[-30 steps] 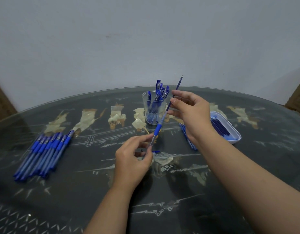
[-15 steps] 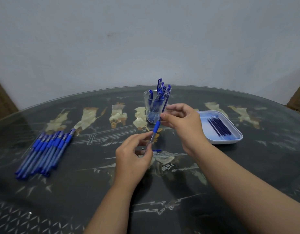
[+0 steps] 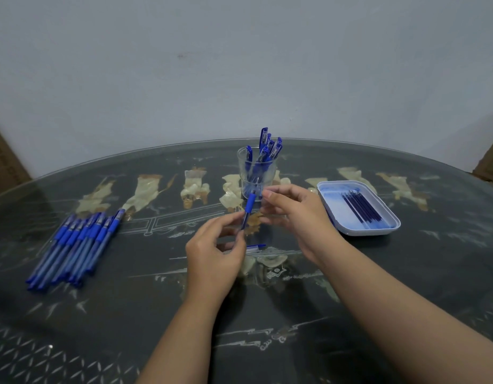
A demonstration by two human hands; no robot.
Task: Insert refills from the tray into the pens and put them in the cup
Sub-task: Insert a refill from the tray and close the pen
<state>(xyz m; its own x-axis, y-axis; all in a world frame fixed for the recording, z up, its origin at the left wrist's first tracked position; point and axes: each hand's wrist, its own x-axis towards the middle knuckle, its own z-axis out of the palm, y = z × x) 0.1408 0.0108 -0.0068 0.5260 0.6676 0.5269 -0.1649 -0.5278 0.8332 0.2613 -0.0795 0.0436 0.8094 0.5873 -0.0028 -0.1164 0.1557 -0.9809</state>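
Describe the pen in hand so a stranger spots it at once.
On the dark table, find the clear cup of pens. Just before it, the pen tilts up, the left hand pinching its lower end, the right hand beside its top. All others sit in the cup or lie flat in the left row.

Home room: glass-topped table [image 3: 101,314], plain wall [image 3: 239,65].

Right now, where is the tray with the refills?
In the head view, the tray sits on the table's right side, beside the right hand, with the cup to its left.
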